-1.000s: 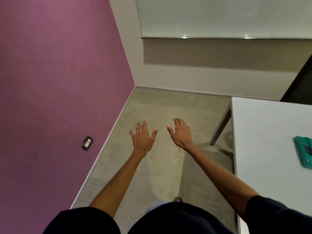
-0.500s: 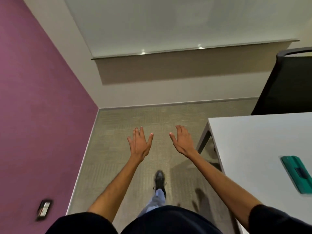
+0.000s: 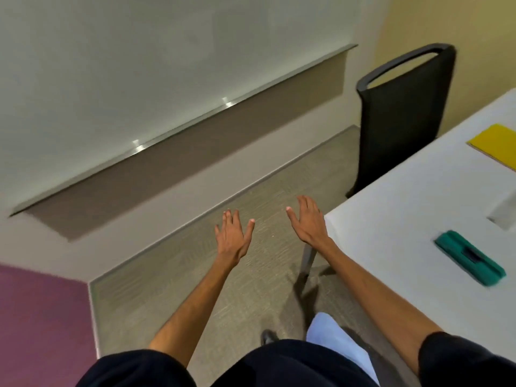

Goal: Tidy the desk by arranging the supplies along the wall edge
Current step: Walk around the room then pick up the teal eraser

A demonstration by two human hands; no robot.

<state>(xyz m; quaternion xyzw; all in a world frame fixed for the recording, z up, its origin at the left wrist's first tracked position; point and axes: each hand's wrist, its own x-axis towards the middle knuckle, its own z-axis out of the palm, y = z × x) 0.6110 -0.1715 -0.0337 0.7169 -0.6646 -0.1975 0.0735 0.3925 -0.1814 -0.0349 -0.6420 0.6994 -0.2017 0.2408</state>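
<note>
Fingers spread and empty on left hand (image 3: 233, 237) and right hand (image 3: 308, 222), both held over carpet (image 3: 195, 280), right beside desk (image 3: 405, 247) corner, teal eraser (image 3: 470, 256), yellow pad (image 3: 495, 145), possibly paper (image 3: 505, 213), black chair (image 3: 405, 115)

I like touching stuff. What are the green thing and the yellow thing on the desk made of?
The green block looks like hard matte plastic, judging by its moulded rim and dark slot. The yellow sheet looks like flat paper or thin card, with a paler edge. Both are somewhat blurred, so this is a guess.
</note>
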